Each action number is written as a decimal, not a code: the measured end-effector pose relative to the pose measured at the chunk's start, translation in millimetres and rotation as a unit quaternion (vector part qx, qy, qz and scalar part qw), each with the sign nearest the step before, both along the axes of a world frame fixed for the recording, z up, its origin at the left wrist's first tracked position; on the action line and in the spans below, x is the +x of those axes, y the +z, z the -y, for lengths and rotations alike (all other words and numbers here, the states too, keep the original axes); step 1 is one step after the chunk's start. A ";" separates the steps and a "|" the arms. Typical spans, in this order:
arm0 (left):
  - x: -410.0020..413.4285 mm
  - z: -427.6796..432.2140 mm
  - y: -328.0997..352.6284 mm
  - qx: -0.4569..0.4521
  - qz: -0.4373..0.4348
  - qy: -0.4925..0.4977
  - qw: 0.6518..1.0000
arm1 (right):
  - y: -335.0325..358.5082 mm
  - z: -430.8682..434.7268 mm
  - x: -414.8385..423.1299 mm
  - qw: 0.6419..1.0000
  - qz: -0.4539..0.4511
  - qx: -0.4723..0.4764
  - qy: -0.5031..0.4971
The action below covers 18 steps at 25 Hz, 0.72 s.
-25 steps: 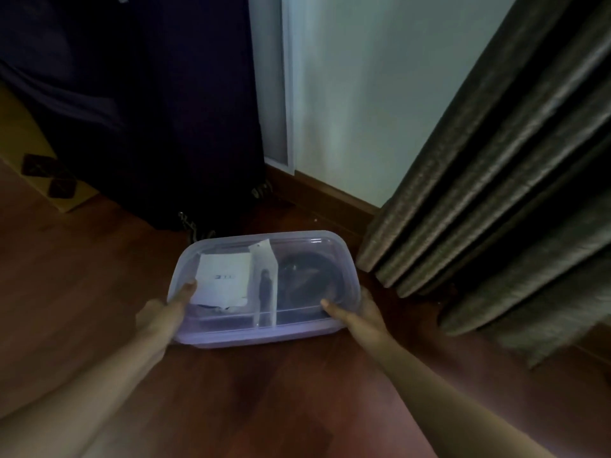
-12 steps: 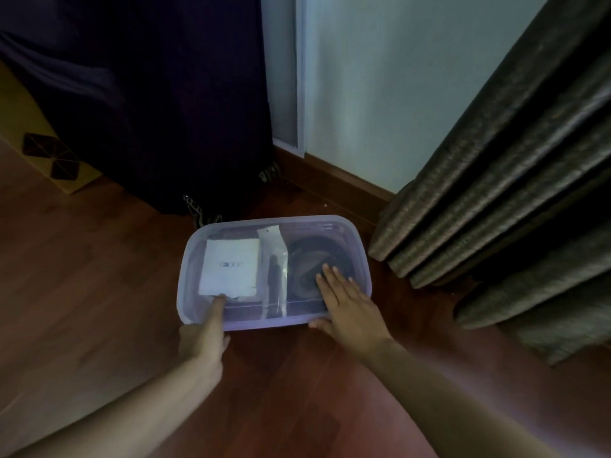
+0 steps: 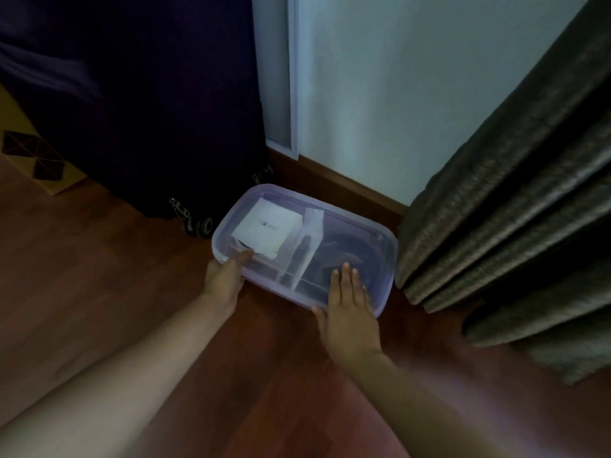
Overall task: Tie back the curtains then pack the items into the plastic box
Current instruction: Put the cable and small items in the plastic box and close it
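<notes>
The likeliest trouble is a lid that seats unevenly: the right hand (image 3: 350, 309) bears down on only the near right corner of the box (image 3: 391, 256), so the far edge, toward the wall at upper centre, may stay unlatched and pop up when the box is lifted. Pushing down at one corner on a smooth wood floor (image 3: 132, 276) could also make the box skate toward the curtain (image 3: 512, 209) just beside its right end. If the white packet (image 3: 267, 228) or the narrow bag (image 3: 305, 242) inside stands too high, the lid may bow rather than close. The box lies on the floor at frame centre, lid on, contents showing through. The right hand is spread flat, fingers straight, palm over the near right rim, grasping nothing. The left hand (image 3: 224, 276) meets the near left corner with its thumb on the lid. Its fingers are hidden, so I cannot tell whether it grips the rim.
</notes>
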<state>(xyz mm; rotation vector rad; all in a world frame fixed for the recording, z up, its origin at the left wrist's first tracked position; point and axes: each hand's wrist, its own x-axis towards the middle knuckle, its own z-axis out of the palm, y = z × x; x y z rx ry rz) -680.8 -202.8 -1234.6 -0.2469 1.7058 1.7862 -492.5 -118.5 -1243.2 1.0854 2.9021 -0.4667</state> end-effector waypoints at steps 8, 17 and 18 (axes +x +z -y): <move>-36.4 -45.7 -17.9 -0.009 -0.030 -0.067 0.997 | -4.8 -50.8 -27.9 0.999 0.041 -0.008 0.020; -48.2 -57.6 -18.5 -0.069 -0.075 -0.131 0.986 | -6.2 -45.2 -45.8 0.998 0.053 -0.010 -0.028; -44.4 -56.7 -17.5 -0.123 -0.103 -0.150 0.976 | -2.9 -44.4 -44.3 0.998 0.055 -0.018 -0.027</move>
